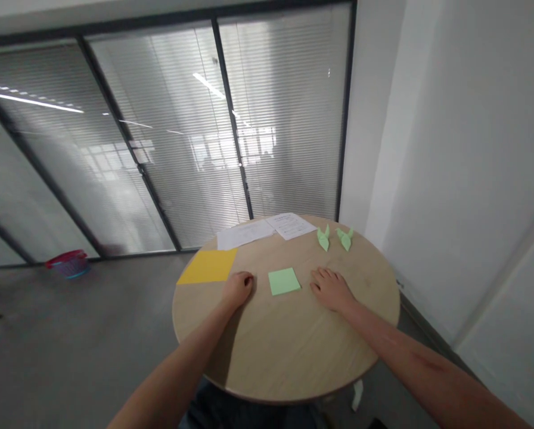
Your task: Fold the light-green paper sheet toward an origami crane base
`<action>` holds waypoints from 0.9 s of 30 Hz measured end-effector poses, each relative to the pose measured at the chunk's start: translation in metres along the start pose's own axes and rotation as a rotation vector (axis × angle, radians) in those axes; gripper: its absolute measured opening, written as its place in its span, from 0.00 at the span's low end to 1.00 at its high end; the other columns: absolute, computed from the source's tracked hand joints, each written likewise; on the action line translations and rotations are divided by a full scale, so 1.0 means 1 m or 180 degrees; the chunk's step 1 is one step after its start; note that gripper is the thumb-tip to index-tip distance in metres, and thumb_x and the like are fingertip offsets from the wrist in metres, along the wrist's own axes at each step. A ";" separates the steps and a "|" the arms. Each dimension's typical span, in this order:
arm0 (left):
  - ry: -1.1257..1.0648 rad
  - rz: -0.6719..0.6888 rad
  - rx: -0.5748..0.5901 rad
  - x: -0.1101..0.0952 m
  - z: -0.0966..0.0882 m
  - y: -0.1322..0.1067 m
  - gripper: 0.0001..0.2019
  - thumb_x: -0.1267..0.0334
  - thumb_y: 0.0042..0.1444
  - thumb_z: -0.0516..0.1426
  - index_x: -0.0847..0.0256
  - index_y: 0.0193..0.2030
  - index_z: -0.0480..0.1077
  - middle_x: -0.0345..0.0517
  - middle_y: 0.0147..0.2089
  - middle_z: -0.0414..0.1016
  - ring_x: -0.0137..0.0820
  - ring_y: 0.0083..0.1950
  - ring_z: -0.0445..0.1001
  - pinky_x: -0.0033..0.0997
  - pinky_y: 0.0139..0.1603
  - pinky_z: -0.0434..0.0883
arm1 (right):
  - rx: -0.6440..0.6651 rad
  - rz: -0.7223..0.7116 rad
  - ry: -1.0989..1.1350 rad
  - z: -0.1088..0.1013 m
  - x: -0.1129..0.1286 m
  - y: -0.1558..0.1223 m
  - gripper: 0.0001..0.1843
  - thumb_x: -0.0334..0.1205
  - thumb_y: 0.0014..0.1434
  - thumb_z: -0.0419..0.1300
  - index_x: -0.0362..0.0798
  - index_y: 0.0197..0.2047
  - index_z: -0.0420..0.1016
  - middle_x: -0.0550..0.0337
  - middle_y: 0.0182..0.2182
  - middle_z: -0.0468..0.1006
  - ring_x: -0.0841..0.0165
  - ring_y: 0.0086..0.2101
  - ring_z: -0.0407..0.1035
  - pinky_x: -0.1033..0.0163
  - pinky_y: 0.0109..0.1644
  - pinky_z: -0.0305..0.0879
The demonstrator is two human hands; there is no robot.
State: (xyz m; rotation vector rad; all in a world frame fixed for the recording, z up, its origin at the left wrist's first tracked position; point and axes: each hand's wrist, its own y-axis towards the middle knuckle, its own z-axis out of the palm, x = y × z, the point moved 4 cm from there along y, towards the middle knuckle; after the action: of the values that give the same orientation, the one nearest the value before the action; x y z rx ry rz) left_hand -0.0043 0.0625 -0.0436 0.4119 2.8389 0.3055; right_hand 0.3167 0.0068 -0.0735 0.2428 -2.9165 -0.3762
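Curling into a loose fist, the left hand (238, 288) rests on the round table (267, 345), right by the near corner of the yellow sheet (208, 266); its fingers are drawn together, and whether they close on anything, I can't tell. Over on the other side, the right hand (332, 288) lies palm down, fingers stretched and slightly apart. Sitting flat between the 2 hands, clear of both, is the green paper square (283, 281)! Farther back stand 2 green paper birds (323, 239), just beside 2 white sheets (244, 234).
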 end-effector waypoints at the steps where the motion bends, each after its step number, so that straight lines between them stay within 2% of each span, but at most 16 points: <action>1: -0.0022 0.0006 -0.0005 -0.001 0.000 0.000 0.17 0.56 0.69 0.60 0.60 0.60 0.71 0.53 0.60 0.74 0.41 0.55 0.77 0.49 0.54 0.78 | 0.0017 0.0012 -0.0017 0.000 -0.001 0.000 0.28 0.47 0.72 0.49 0.48 0.69 0.68 0.45 0.69 0.66 0.52 0.67 0.59 0.46 0.68 0.51; 11: -0.0031 0.0278 -0.0077 -0.013 -0.006 -0.002 0.16 0.56 0.69 0.60 0.60 0.58 0.72 0.52 0.59 0.74 0.40 0.55 0.77 0.50 0.55 0.77 | 0.0079 0.0066 0.0010 0.003 -0.004 0.001 0.28 0.47 0.72 0.49 0.49 0.70 0.67 0.46 0.70 0.65 0.52 0.69 0.57 0.46 0.70 0.50; 13: -0.0081 0.0455 -0.0041 -0.020 -0.008 0.002 0.13 0.57 0.70 0.57 0.61 0.55 0.74 0.53 0.57 0.77 0.41 0.55 0.77 0.49 0.58 0.75 | 0.0092 0.0072 0.0035 0.001 -0.003 0.001 0.28 0.47 0.73 0.49 0.49 0.70 0.67 0.46 0.70 0.65 0.52 0.69 0.57 0.45 0.70 0.50; 15: -0.0177 0.0713 0.0040 -0.032 -0.007 0.008 0.12 0.61 0.71 0.55 0.61 0.53 0.76 0.53 0.55 0.79 0.41 0.57 0.76 0.45 0.62 0.71 | 0.0115 0.0073 0.0053 -0.001 -0.003 0.001 0.27 0.46 0.73 0.48 0.49 0.70 0.67 0.47 0.70 0.65 0.53 0.69 0.57 0.45 0.71 0.51; 18: -0.0318 0.1130 0.0219 -0.051 -0.005 0.016 0.14 0.66 0.65 0.56 0.60 0.55 0.76 0.53 0.58 0.79 0.40 0.61 0.75 0.37 0.65 0.68 | 0.0168 0.0089 0.0092 -0.005 -0.004 0.000 0.26 0.41 0.73 0.47 0.51 0.70 0.68 0.49 0.70 0.65 0.56 0.69 0.58 0.47 0.71 0.52; 20: -0.0359 0.1328 0.0361 -0.063 -0.002 0.020 0.16 0.66 0.61 0.59 0.60 0.55 0.76 0.53 0.57 0.80 0.41 0.59 0.76 0.37 0.64 0.69 | 0.0192 0.0130 0.0144 -0.007 -0.007 0.002 0.25 0.40 0.73 0.47 0.51 0.69 0.70 0.50 0.70 0.66 0.56 0.68 0.60 0.48 0.70 0.54; 24: -0.0387 0.1523 0.0591 -0.077 0.003 0.024 0.17 0.61 0.59 0.62 0.58 0.55 0.78 0.54 0.55 0.80 0.45 0.58 0.76 0.41 0.63 0.69 | 0.0215 0.0227 0.0354 -0.014 -0.011 0.020 0.24 0.44 0.71 0.52 0.50 0.66 0.73 0.47 0.65 0.73 0.54 0.63 0.67 0.48 0.67 0.59; 27: -0.0413 0.1463 0.0678 -0.081 0.003 0.031 0.24 0.61 0.54 0.65 0.60 0.59 0.76 0.55 0.55 0.80 0.49 0.57 0.76 0.43 0.60 0.71 | 0.0244 0.0083 0.0631 -0.016 0.001 0.045 0.25 0.46 0.68 0.57 0.48 0.66 0.73 0.47 0.62 0.76 0.55 0.61 0.70 0.52 0.65 0.62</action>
State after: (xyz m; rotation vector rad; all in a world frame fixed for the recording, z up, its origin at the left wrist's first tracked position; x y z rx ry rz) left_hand 0.0791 0.0673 -0.0214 1.0898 2.6280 0.0539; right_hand 0.3125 0.0457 -0.0463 0.2385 -2.7386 -0.2224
